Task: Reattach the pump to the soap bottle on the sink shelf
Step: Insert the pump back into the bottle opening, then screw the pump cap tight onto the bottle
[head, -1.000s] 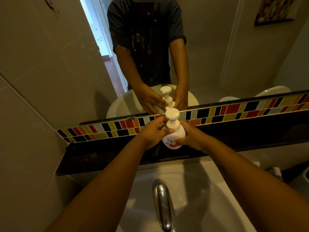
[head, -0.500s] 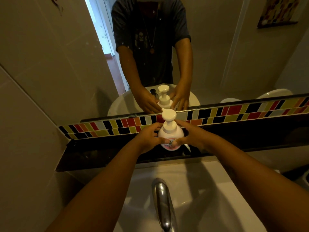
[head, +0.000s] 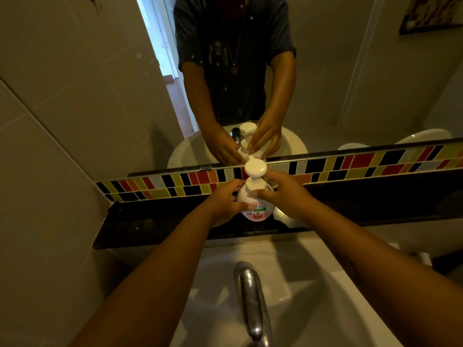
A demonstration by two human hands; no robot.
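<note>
On the dark sink shelf (head: 155, 221), at 12 o'clock from the chrome faucet (head: 251, 304), a white soap bottle (head: 253, 204) stands upright with its white pump (head: 255, 171) seated on top. The left hand (head: 223, 204), at the bottle's 9 o'clock, wraps its fingers around the body, thumb across the label. The right hand (head: 285, 191), at the bottle's 3 o'clock, is loosely open, its thumb touching the bottle's shoulder and its fingers reaching toward the pump's collar; whether they pinch it cannot be told. A band of coloured mosaic tiles (head: 350, 164) runs behind the shelf, and the mirror (head: 325, 71) above it reflects hands and bottle. The white basin (head: 313, 284) lies at 6 o'clock below.
</note>
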